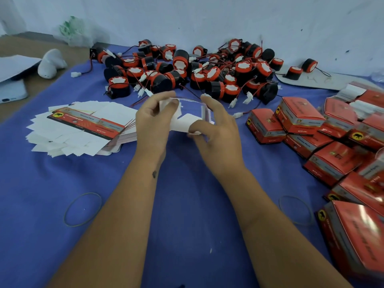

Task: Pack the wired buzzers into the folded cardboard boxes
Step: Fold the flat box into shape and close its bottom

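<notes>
Box blank held above the blue cloth, just in front of the buzzer pile, which serves as landmark here. Left hand pinches the blank's left wall, thumb and fingers curled on it; right hand grips the right wall and a lower flap. White inner face shows; the sleeve looks half squared, so the step in hand is likely erecting it. To do it well: push opposite corners until the walls stand square, crease the folds firmly, tuck the bottom flap fully before loading.

Card is thin, glossy red outside, matt white inside. Buzzers are squat black cylinders with orange-red caps, thin red and black wires, small white plugs. Flat blanks fan out left of and nearer than the pile; closed boxes crowd to its right. 2 rubber bands lie on the cloth, well nearer than the pile.
</notes>
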{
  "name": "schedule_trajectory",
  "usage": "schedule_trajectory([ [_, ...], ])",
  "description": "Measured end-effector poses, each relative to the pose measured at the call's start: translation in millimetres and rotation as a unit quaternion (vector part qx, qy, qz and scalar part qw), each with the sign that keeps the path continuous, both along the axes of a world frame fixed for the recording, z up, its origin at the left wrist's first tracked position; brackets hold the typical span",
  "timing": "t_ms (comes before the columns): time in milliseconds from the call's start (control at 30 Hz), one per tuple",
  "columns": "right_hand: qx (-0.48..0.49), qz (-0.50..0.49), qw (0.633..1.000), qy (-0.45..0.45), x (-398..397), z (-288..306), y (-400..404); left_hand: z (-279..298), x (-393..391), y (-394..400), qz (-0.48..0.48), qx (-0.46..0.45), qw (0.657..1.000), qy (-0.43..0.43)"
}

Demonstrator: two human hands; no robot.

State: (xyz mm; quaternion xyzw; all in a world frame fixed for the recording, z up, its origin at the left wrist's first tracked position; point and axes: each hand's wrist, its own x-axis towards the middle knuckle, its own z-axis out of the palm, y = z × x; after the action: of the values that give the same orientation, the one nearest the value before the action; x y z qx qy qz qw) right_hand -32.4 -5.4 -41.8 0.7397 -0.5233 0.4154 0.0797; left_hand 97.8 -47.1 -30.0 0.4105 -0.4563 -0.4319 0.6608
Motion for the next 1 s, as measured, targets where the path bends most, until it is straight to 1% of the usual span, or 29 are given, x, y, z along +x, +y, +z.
schedule_trajectory([
  [33, 0.009, 0.010, 0.999, -0.031, -1, 0, 0, 1, -1, 3, -0.041, -0.009, 0.999, -0.006],
  [100, 0.022, 0.022, 0.992, -0.123, -4, 0, -1, 4, -2, 9, -0.102, -0.036, 0.994, -0.002],
  [167, 0.039, 0.033, 0.974, -0.222, -8, 5, 0, 9, -1, 12, -0.143, -0.066, 0.987, -0.014],
  [233, 0.055, 0.049, 0.953, -0.294, -10, 9, 1, 12, 0, 15, -0.171, -0.087, 0.980, -0.048],
  [267, 0.055, 0.054, 0.946, -0.314, -10, 9, 2, 14, 0, 16, -0.180, -0.100, 0.976, -0.073],
  [333, 0.037, 0.060, 0.945, -0.320, -10, 11, 5, 17, -3, 20, -0.194, -0.140, 0.965, -0.111],
  [367, 0.020, 0.062, 0.947, -0.315, -10, 12, 6, 18, -4, 22, -0.197, -0.156, 0.961, -0.113],
  [467, -0.026, 0.049, 0.953, -0.299, -7, 14, 6, 21, -6, 22, -0.179, -0.164, 0.967, -0.079],
  [567, -0.034, 0.044, 0.949, -0.312, -4, 13, 6, 21, -5, 19, -0.153, -0.146, 0.976, -0.054],
  [700, 0.016, 0.060, 0.915, -0.398, -5, 11, 6, 14, -13, 19, -0.139, -0.088, 0.985, -0.056],
  [833, 0.059, 0.074, 0.878, -0.470, -4, 8, 3, 7, -17, 18, -0.152, -0.016, 0.987, 0.041],
  [933, 0.117, 0.089, 0.852, -0.503, -4, 8, -1, 8, -17, 19, -0.177, -0.005, 0.980, 0.094],
  [1000, 0.169, 0.110, 0.816, -0.542, -4, 8, -2, 10, -18, 19, -0.210, -0.010, 0.968, 0.136],
])
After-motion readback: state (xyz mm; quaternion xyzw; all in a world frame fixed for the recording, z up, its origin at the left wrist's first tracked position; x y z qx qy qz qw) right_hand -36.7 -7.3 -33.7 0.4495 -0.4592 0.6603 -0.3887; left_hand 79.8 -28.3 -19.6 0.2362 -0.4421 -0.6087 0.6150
